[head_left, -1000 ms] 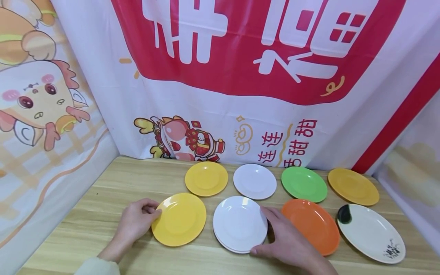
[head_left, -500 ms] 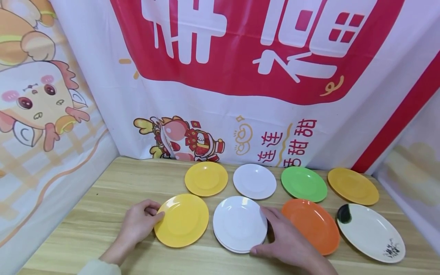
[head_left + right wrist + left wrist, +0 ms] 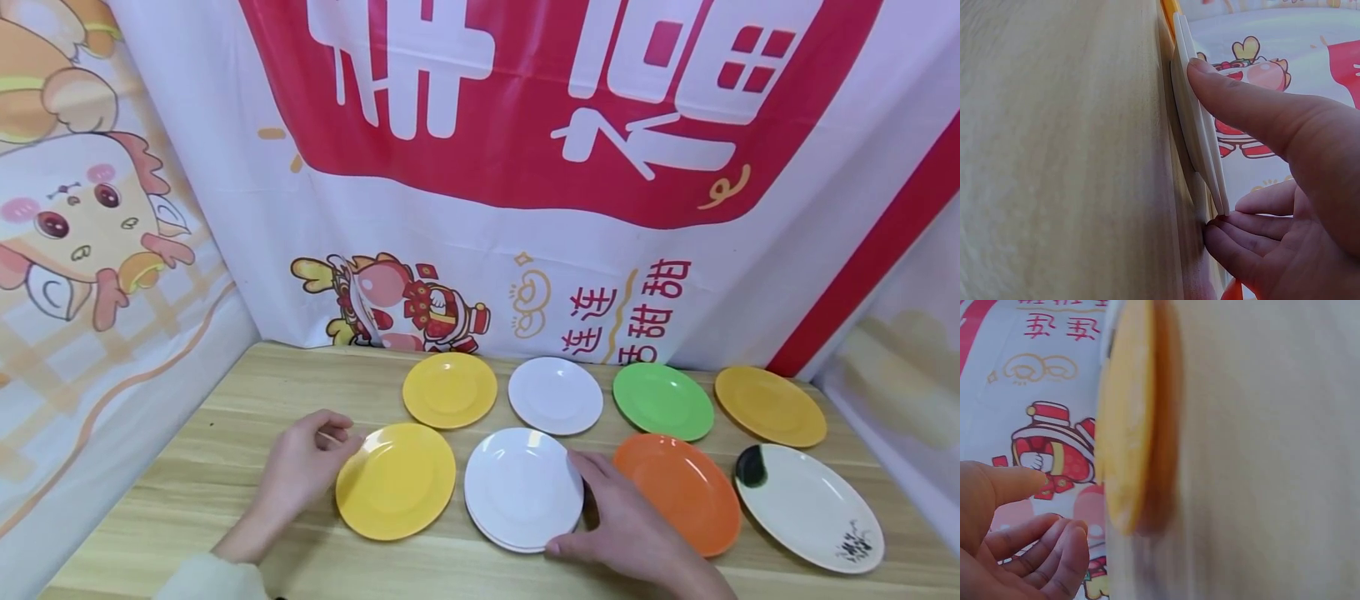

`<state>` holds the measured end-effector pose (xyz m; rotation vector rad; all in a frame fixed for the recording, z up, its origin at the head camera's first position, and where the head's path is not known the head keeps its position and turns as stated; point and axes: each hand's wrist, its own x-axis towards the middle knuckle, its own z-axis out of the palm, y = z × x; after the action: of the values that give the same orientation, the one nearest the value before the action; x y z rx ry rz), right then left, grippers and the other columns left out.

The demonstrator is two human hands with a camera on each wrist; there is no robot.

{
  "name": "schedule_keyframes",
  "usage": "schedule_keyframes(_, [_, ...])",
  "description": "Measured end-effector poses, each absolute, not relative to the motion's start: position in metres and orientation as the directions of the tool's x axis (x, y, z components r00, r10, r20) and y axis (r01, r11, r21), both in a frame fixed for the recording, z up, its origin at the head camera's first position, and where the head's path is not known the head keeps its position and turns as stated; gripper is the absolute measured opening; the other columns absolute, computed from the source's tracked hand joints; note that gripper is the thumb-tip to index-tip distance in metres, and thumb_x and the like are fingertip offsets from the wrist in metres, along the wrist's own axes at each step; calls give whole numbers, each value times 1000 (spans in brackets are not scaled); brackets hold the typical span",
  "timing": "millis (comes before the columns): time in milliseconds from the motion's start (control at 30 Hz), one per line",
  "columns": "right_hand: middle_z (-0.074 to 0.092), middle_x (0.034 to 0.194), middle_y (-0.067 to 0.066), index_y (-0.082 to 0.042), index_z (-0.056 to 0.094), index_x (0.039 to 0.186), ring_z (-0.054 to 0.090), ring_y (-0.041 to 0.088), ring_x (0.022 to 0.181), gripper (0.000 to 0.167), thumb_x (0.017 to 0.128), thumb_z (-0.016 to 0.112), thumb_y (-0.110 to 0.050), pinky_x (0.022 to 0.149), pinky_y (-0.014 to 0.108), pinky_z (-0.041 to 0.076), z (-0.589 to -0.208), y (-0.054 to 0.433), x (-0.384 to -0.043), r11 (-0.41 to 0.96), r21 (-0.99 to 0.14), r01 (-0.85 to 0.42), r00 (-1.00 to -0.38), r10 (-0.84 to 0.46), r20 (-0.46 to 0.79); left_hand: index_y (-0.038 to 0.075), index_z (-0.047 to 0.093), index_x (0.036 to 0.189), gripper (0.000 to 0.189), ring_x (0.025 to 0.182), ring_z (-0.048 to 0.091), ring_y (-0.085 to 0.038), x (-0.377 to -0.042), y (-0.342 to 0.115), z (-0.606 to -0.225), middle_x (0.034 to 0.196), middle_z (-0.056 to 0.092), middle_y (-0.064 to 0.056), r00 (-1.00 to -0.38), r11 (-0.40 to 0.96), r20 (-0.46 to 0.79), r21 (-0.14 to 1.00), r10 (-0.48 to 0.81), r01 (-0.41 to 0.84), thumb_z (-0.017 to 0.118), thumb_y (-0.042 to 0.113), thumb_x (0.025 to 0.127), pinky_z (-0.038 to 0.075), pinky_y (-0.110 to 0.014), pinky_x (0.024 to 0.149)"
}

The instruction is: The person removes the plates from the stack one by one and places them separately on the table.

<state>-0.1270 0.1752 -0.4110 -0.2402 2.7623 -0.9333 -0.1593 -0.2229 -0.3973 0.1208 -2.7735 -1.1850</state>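
Head view shows my right hand [image 3: 626,521] gripping the stacked white plates [image 3: 522,487], thumb and fingers curled on their rim. Just left of that stack lies the yellow plate [image 3: 395,481] on the wooden table [image 3: 225,467]. My left hand [image 3: 303,467] sits just beyond it, fingers relaxed and holding nothing.

A round yellow plate [image 3: 395,481] lies flat beside a stack of white plates [image 3: 522,489] on the table.

The yellow plate [image 3: 395,481] now lies a little further right, nearer the stack of 2 white plates [image 3: 522,489]. The left hand [image 3: 303,465] has let go and sits just beside its rim, fingers loose.
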Motion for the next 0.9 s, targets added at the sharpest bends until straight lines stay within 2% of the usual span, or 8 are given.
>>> schedule_keyframes(200, [50,163,6,-18,46,163,52,29,145,123,62,99,-65,122,61,46,-411,176,-125,787,-612,-78,-963,-217,-157,3,74,123,26,91,69,-17,-159,-205,-382,109,75,-12,-998,585,15,811,-56,-20,72,19,104,62,-23,66])
schedule_keyframes(400, [49,164,6,-17,45,163,51,30,146,124,62,99,-65,123,61,46,-410,176,-126,786,-614,-73,-964,-214,-159,4,76,117,17,84,68,-18,-151,-178,-377,102,74,-9,-999,522,-38,852,-18,-41,73,14,103,62,-24,66])
schedule_keyframes(567, [50,163,6,-16,46,163,52,29,145,123,63,99,-64,123,60,46,-411,178,-125,773,-627,-95,-967,-222,-128,5,77,110,10,79,66,-16,-143,-154,-383,95,73,-6,-998,488,-40,873,47,-12,73,10,103,61,-25,61])
schedule_keyframes(900, [51,161,7,-15,47,162,53,28,143,118,66,99,-60,123,57,47,-412,181,-126,763,-629,-147,-965,-251,-79,6,77,105,9,77,65,-15,-137,-124,-396,93,72,-6,-990,432,-48,902,129,13,77,13,99,60,-25,59])
